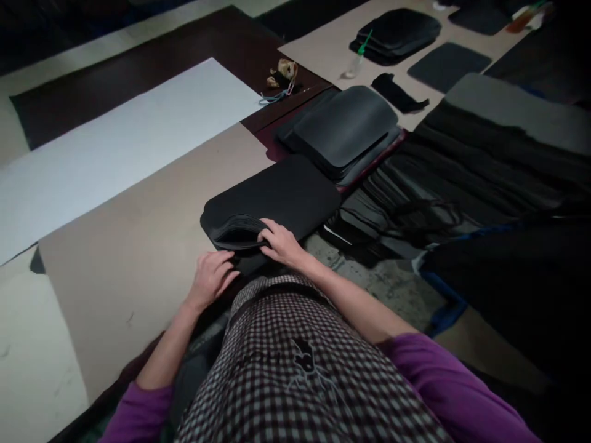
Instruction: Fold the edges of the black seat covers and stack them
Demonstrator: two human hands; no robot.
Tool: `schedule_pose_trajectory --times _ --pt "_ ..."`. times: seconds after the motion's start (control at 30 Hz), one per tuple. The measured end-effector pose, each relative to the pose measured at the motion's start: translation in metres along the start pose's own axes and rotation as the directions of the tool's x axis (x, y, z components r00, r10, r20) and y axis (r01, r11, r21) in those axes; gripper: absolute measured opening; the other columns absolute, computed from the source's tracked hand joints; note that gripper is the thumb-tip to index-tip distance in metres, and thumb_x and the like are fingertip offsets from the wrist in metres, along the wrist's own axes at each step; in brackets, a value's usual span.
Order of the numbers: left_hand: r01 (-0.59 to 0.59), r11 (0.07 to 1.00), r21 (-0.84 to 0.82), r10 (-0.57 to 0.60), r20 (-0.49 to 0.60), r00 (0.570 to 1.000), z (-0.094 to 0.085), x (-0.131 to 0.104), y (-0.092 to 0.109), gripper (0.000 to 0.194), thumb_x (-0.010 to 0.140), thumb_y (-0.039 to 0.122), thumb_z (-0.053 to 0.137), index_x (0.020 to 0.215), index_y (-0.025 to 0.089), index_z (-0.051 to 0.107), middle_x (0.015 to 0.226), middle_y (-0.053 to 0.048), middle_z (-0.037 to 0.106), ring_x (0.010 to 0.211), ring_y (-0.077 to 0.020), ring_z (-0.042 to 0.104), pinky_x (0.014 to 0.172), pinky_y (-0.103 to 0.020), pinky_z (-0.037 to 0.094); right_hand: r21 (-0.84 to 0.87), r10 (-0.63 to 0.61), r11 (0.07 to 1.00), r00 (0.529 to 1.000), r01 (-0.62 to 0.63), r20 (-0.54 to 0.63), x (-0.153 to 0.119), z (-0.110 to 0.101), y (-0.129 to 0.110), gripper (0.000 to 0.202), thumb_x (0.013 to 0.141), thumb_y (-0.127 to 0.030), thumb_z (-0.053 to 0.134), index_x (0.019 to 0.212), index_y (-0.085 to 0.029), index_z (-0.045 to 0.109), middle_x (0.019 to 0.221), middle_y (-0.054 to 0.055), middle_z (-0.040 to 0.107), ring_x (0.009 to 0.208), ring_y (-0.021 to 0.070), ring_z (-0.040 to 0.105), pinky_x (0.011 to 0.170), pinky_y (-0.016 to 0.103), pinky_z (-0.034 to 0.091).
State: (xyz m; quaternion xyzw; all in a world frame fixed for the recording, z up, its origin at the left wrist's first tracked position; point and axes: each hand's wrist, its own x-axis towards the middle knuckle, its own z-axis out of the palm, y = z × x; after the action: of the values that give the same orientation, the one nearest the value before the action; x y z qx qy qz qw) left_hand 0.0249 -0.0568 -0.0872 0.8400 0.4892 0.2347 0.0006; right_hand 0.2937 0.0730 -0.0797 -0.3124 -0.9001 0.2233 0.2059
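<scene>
A stack of thin black sheets with rounded corners lies at the table edge in front of me. Its near edge is bent up, which opens a gap between the upper layers and a lower sheet. My right hand is closed on the near edge of these sheets, thumb and fingers pinching at the right end of the gap. At the gap's left end, my left hand has its fingers curled against the edge of a lower black sheet. Its fingertips are partly lost against the dark material.
Behind the stack lies another pile of dark sheets. A white sheet and beige board cover the left side. Farther off are a green-tipped bottle and more black pieces. Dark layered material is heaped at right.
</scene>
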Motion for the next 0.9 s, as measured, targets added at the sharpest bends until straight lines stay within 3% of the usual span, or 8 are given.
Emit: schedule_pose_trajectory --times 0.1,0.17,0.53,0.7,0.77,0.8,0.83,0.9 --pt "-0.027 1.0 -0.016 0.03 0.28 0.959 0.01 -0.012 0.005 0.045 0.096 0.038 0.063 0.136 0.02 0.054 0.147 -0.017 0.059 0.135 -0.0332 0.053 0.108 -0.054 0.042 0.037 0.006 0.999 1.0 -0.006 -0.005 0.005 -0.002 0.003 0.02 0.091 -0.02 0.062 0.111 -0.023 0.059 0.149 0.014 0.045 0.127 0.0293 0.054 0.097 0.043 0.051" --pt "0.006 0.999 0.041 -0.019 0.331 0.944 0.018 -0.012 0.005 0.053 0.097 0.036 0.062 0.145 0.017 0.049 0.155 -0.019 0.051 0.14 -0.0357 0.047 0.11 -0.056 0.038 0.067 -0.003 0.998 1.0 0.003 0.0 0.007 -0.005 0.005 0.021 0.092 -0.02 0.061 0.112 -0.023 0.058 0.151 0.013 0.043 0.128 0.0283 0.054 0.098 0.042 0.051" --pt "0.016 0.999 0.051 -0.034 0.356 0.934 0.023 -0.008 -0.01 0.04 0.098 0.034 0.059 0.135 0.02 0.059 0.147 -0.015 0.06 0.13 -0.0342 0.056 0.106 -0.055 0.038 0.102 0.001 0.995 0.999 -0.006 0.052 0.01 -0.013 0.008 0.024 0.091 -0.021 0.065 0.114 -0.026 0.061 0.152 0.01 0.044 0.124 0.0264 0.058 0.093 0.038 0.052" --pt "0.146 0.981 -0.125 -0.099 0.328 0.94 0.017 -0.004 -0.007 0.039 0.096 0.041 0.063 0.131 0.022 0.061 0.143 -0.014 0.063 0.129 -0.0334 0.058 0.107 -0.056 0.038 0.137 0.026 0.99 0.998 -0.034 0.057 0.011 -0.013 0.011 0.024 0.092 -0.023 0.066 0.116 -0.028 0.064 0.154 0.007 0.044 0.125 0.0259 0.058 0.094 0.038 0.053" --pt "0.286 0.917 -0.276 -0.218 0.253 0.943 0.011 0.002 -0.001 0.036 0.096 0.044 0.064 0.125 0.023 0.063 0.136 -0.012 0.067 0.126 -0.0302 0.06 0.107 -0.052 0.04 0.167 0.035 0.985 0.998 -0.044 0.056 0.012 -0.012 0.012 0.025 0.092 -0.024 0.067 0.116 -0.029 0.065 0.153 0.007 0.045 0.127 0.0257 0.058 0.098 0.039 0.053" --pt "0.383 0.849 -0.364 -0.323 0.215 0.921 0.008 0.006 0.003 0.033 0.095 0.045 0.064 0.12 0.023 0.065 0.129 -0.011 0.07 0.12 -0.0279 0.063 0.104 -0.048 0.044 0.18 0.042 0.982 0.998 -0.052 0.055 0.013 -0.011 0.012 0.025 0.092 -0.024 0.067 0.116 -0.029 0.066 0.153 0.006 0.046 0.127 0.0257 0.058 0.099 0.039 0.052" --pt "0.486 0.745 -0.456 -0.449 0.194 0.872 0.005 0.01 0.008 0.03 0.096 0.046 0.063 0.114 0.023 0.066 0.12 -0.01 0.072 0.112 -0.0253 0.066 0.099 -0.044 0.048 0.193 0.05 0.979 0.997 -0.06 0.056 0.013 -0.01 0.013 0.025 0.091 -0.025 0.068 0.116 -0.03 0.066 0.152 0.006 0.046 0.127 0.0256 0.059 0.1 0.04 0.052" --pt "0.632 0.449 -0.632 -0.665 0.236 0.709 0.002 0.021 0.017 0.03 0.095 0.05 0.062 0.106 0.022 0.066 0.107 -0.007 0.074 0.092 -0.0205 0.07 0.083 -0.036 0.053 0.216 0.069 0.973 0.996 -0.079 0.054 0.014 -0.009 0.014 0.025 0.09 -0.025 0.07 0.115 -0.03 0.067 0.152 0.005 0.047 0.127 0.0254 0.059 0.101 0.04 0.052"
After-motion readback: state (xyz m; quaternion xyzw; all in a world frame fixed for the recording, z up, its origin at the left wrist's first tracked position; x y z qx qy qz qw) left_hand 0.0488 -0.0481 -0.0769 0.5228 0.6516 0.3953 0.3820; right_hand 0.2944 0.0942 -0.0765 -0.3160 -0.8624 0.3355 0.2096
